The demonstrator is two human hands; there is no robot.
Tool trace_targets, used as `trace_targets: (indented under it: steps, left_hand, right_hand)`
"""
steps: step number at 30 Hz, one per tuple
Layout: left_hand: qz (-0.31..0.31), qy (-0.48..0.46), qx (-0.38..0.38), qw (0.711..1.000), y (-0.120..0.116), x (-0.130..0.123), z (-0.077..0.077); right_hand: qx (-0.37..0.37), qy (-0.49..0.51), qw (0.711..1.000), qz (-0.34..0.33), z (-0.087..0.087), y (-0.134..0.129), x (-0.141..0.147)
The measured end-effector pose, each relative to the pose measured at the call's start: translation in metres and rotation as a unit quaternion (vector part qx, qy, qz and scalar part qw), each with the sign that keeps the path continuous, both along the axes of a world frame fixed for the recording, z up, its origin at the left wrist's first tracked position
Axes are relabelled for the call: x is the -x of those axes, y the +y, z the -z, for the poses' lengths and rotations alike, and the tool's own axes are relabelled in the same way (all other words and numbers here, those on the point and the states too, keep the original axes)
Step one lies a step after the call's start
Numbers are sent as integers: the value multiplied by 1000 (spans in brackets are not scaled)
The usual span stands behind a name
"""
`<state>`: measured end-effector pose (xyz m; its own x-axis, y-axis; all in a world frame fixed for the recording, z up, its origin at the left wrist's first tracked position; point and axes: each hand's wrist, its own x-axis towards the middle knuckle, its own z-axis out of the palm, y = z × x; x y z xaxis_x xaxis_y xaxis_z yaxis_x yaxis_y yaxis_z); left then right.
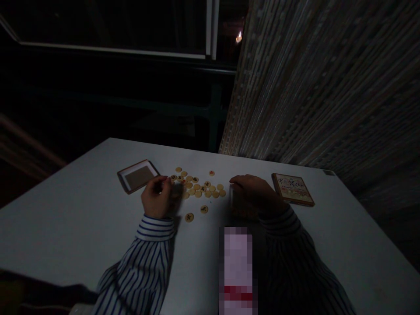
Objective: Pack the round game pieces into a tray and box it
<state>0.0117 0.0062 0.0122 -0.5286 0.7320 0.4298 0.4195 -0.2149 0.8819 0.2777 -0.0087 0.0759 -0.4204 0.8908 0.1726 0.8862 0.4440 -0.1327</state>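
Observation:
Several round wooden pieces point(197, 194) lie in a loose cluster on the white table point(98, 218), some showing dark or red characters. At the cluster's left edge is my left hand point(156, 196), its thumb and fingers curled together; whether a piece is between them is too dark to tell. My right hand point(252, 190) is right of the cluster, palm down over a dark, shadowed box point(241, 205) with pieces along its near side. The right fingertips are bunched, and anything under them is hidden.
An open, shallow box part point(138, 176) lies at the left. A printed box lid point(293, 189) is on the right side. Behind the table hang string curtains point(295, 78), beside a dark window. A pixelated patch covers the near middle.

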Motion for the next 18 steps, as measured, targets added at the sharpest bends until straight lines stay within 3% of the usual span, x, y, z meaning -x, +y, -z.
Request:
trace_targets:
  steps: [12,18]
  left_hand:
    - [28,-104,15,994,2,7,-6]
    - [64,-99,29,993,8,19,-7]
  right_hand:
    - [-8,-6,1000,-22,-1,-2,4]
    - [0,-11,1000,-21,1,0,5]
